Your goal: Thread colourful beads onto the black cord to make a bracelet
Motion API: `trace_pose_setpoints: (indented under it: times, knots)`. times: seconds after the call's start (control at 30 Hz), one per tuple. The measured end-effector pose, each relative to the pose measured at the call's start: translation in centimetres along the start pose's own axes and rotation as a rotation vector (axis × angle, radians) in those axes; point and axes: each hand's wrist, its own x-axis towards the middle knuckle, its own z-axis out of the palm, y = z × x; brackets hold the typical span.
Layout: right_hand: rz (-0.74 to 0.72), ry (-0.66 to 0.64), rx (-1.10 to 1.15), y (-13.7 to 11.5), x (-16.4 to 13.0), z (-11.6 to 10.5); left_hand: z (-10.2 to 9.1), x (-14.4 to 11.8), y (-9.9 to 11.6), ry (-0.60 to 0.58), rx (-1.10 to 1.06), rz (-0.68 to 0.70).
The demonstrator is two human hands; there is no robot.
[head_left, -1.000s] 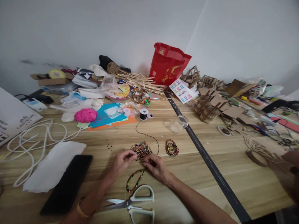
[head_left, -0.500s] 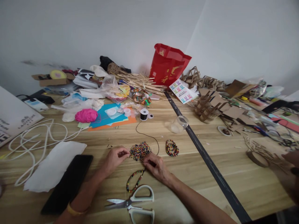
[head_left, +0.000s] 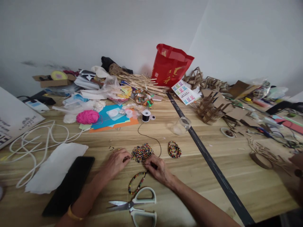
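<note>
L hand (head_left: pixel 118 160) is at the left edge of the bead pile (head_left: pixel 142 152), mid-desk (head_left: pixel 118 138). Its grip's nearly closed, thumb + index tips abt together; can't tell if there's a bead in there tbh. R hand (head_left: pixel 159 168) is curled at the pile's near right edge, and its grip's mostly hidden, so idk what it's pinching. Beaded strand (head_left: pixel 129 188) lies just near of the pile, dark end running up to R hand. Scissors (head_left: pixel 129 206) sit open nearer still. Black cord (head_left: pixel 151 137) trails from a spool (head_left: pixel 145 117) on the far side, btw.
</note>
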Motion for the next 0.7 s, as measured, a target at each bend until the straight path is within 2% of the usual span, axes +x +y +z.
trace_pose_setpoints:
  times: [0.23, 0.37, 0.53, 0.7]
  knots:
    - [0.010, -0.025, 0.007, -0.6, 0.2, -0.4, 0.0, 0.0, 0.1, 0.036, -0.021, 0.015]
    - [0.009, -0.010, 0.031, -0.4, 0.2, -0.4, 0.5, 0.1, 0.6, 0.071, -0.232, -0.037]
    - [0.031, -0.007, 0.058, -0.4, 0.2, -0.4, 1.5, 0.2, 1.9, 0.034, -0.554, -0.105]
    - [0.070, -0.030, 0.065, -0.4, 0.1, -0.4, 2.6, 0.2, 2.7, -0.008, -0.676, -0.127]
